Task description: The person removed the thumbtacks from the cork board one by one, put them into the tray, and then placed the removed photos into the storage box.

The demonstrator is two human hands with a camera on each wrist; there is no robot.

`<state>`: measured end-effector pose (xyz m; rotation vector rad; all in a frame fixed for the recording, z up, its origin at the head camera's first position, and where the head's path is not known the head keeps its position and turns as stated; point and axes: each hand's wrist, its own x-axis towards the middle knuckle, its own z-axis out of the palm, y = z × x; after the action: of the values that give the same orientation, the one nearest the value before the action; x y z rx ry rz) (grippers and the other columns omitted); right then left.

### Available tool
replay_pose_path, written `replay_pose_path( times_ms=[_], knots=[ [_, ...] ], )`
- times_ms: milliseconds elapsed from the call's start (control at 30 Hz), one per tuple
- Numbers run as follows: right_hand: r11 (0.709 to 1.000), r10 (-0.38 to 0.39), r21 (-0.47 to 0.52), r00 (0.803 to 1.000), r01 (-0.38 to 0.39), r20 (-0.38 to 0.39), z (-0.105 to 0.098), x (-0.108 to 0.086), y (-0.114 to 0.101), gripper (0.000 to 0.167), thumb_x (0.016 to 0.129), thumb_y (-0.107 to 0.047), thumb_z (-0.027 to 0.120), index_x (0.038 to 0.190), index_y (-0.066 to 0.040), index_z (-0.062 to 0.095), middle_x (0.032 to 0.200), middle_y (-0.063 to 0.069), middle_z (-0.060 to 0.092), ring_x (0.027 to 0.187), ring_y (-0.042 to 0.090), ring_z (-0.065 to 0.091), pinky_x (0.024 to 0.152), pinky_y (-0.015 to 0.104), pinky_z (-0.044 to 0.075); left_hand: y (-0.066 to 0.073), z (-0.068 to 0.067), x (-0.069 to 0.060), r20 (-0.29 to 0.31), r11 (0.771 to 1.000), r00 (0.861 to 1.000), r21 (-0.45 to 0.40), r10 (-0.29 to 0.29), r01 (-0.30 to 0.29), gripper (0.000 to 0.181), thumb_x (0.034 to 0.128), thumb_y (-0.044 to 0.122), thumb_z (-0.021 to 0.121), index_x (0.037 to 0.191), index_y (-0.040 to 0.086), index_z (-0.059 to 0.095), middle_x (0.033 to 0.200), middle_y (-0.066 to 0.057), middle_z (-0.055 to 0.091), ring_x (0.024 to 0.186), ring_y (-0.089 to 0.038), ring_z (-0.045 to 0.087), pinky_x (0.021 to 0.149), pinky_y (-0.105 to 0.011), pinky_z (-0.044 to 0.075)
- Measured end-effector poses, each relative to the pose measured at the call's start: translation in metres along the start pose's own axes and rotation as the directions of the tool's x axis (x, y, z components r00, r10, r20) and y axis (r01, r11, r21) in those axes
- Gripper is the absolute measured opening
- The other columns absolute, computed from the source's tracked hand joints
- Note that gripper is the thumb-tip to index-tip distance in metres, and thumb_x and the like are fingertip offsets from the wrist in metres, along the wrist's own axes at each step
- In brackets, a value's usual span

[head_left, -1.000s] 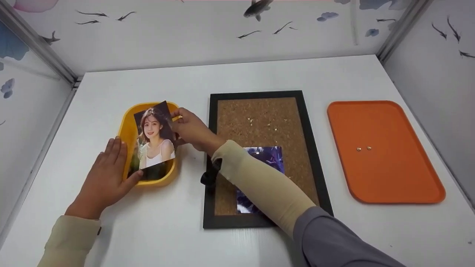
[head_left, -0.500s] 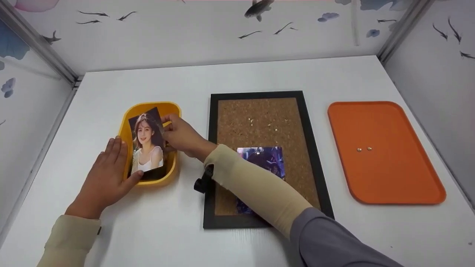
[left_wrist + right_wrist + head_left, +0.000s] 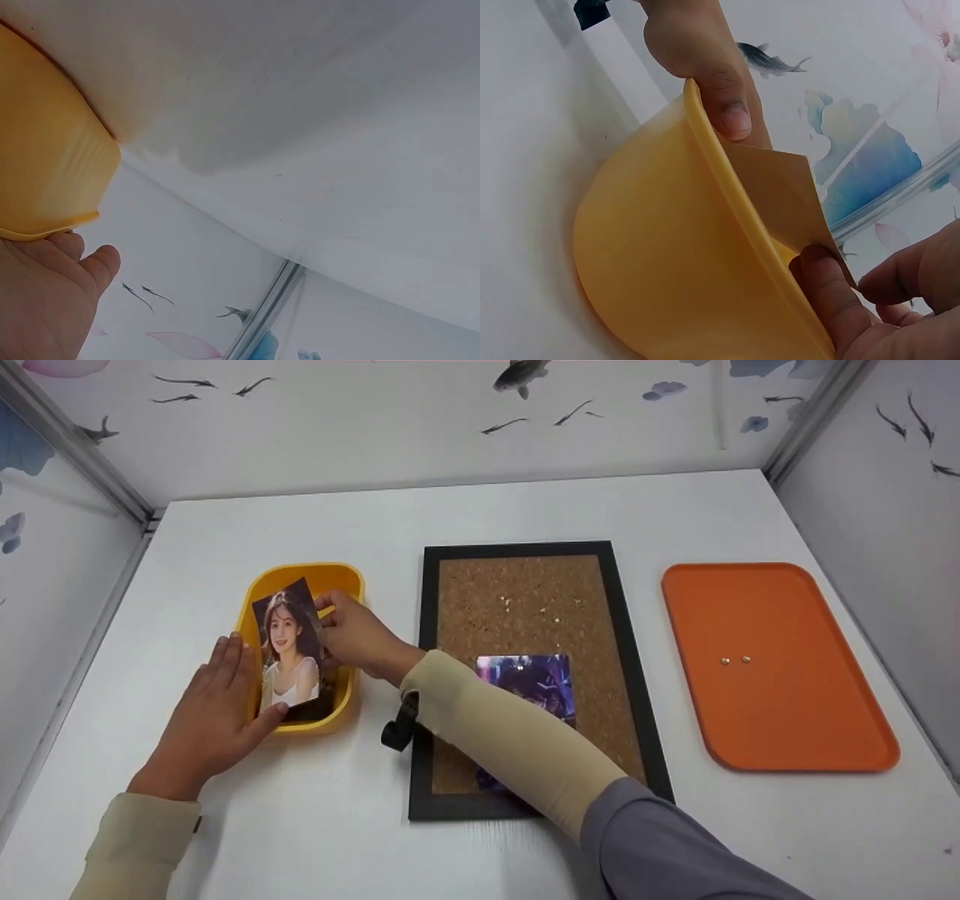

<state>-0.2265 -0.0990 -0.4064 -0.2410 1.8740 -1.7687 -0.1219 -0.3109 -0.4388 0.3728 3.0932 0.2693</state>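
A yellow bin (image 3: 349,577) stands at the left of the table. Within its rim a portrait photo (image 3: 289,660) is tilted, its right edge pinched between the thumb and fingers of my right hand (image 3: 360,637). My left hand (image 3: 206,712) lies with straight fingers along the bin's left side, thumb over the near rim by the photo's lower edge. In the right wrist view the photo's plain back (image 3: 780,195) shows above the bin wall (image 3: 667,240), with the right fingers (image 3: 836,300) at its edge. The left wrist view shows the left hand (image 3: 52,300) against the bin (image 3: 52,142).
A black-framed cork board (image 3: 525,600) lies in the middle, a purple picture (image 3: 555,675) on its lower part, partly under my right forearm. Several small gold bits dot the cork. An orange tray (image 3: 780,697) at the right holds two small metallic pieces (image 3: 725,661).
My right hand has moved left and slightly down with the photo, which now sits further left over the bin. The left hand has kept its place on the bin.
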Motion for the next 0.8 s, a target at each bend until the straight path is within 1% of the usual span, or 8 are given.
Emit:
replay_pose_path(
  times_ms=[100, 233, 400, 500, 633, 800],
  knots=[
    [1.000, 0.007, -0.024, 1.000, -0.007, 0.001, 0.0035, -0.0005, -0.0006, 0.029, 0.098, -0.001, 0.058, 0.120, -0.018, 0.047, 0.100, 0.005, 0.062, 0.083, 0.018, 0.066, 0.070, 0.033, 0.059, 0.0004, -0.0002, 0.0000, 0.005, 1.000, 1.000, -0.013, -0.011, 0.011, 0.094, 0.0976, 0.061, 0.042, 0.157, -0.003, 0.007, 0.164, -0.022, 0.001, 0.151, -0.036, -0.004, 0.117, -0.059, 0.011],
    [0.999, 0.018, -0.050, 1.000, -0.018, 0.005, 0.0076, -0.0036, -0.0008, 0.030, 0.098, -0.004, 0.061, 0.119, -0.020, 0.047, 0.102, 0.003, 0.062, 0.084, 0.017, 0.067, 0.073, 0.035, 0.059, 0.0000, 0.0004, -0.0006, -0.004, 1.000, 1.000, -0.014, 0.007, -0.007, 0.095, 0.0978, 0.061, 0.044, 0.156, -0.005, 0.008, 0.163, -0.024, 0.003, 0.150, -0.038, -0.003, 0.116, -0.059, 0.011],
    [0.992, -0.013, -0.127, 1.000, 0.016, 0.022, 0.0099, -0.0060, -0.0006, 0.031, 0.097, -0.007, 0.063, 0.119, -0.020, 0.047, 0.099, 0.002, 0.063, 0.080, 0.017, 0.066, 0.076, 0.035, 0.059, -0.0011, 0.0006, -0.0001, -0.024, 0.999, 0.999, -0.007, 0.032, -0.032, 0.093, 0.0990, 0.058, 0.043, 0.156, -0.006, 0.006, 0.163, -0.024, 0.003, 0.150, -0.039, -0.002, 0.115, -0.061, 0.014],
    [0.984, -0.037, -0.171, 0.999, 0.043, 0.034, 0.0099, -0.0060, -0.0002, 0.029, 0.097, -0.007, 0.062, 0.119, -0.019, 0.047, 0.096, 0.002, 0.063, 0.077, 0.021, 0.066, 0.074, 0.035, 0.059, -0.0009, 0.0002, 0.0004, -0.035, 0.999, 0.999, -0.014, 0.036, -0.036, 0.091, 0.0996, 0.056, 0.043, 0.156, -0.005, 0.007, 0.164, -0.024, 0.002, 0.150, -0.039, -0.001, 0.115, -0.062, 0.014],
    [0.979, -0.044, -0.198, 0.998, 0.051, 0.039, 0.0101, -0.0057, 0.0000, 0.027, 0.098, -0.007, 0.061, 0.119, -0.019, 0.048, 0.094, 0.002, 0.063, 0.075, 0.024, 0.065, 0.070, 0.035, 0.059, -0.0004, -0.0001, -0.0001, -0.036, 0.999, 0.999, -0.019, 0.029, -0.030, 0.090, 0.0997, 0.056, 0.043, 0.156, -0.005, 0.008, 0.163, -0.024, 0.003, 0.150, -0.039, -0.001, 0.116, -0.061, 0.013],
    [0.971, -0.038, -0.234, 0.998, 0.049, 0.053, 0.0101, -0.0064, -0.0008, 0.026, 0.099, -0.009, 0.061, 0.119, -0.020, 0.049, 0.096, -0.001, 0.064, 0.077, 0.016, 0.066, 0.069, 0.029, 0.058, -0.0005, -0.0010, -0.0010, -0.021, 1.000, 1.000, -0.014, 0.015, -0.015, 0.091, 0.0996, 0.058, 0.042, 0.155, -0.006, 0.010, 0.163, -0.024, 0.003, 0.150, -0.038, -0.002, 0.117, -0.058, 0.009]
  ],
)
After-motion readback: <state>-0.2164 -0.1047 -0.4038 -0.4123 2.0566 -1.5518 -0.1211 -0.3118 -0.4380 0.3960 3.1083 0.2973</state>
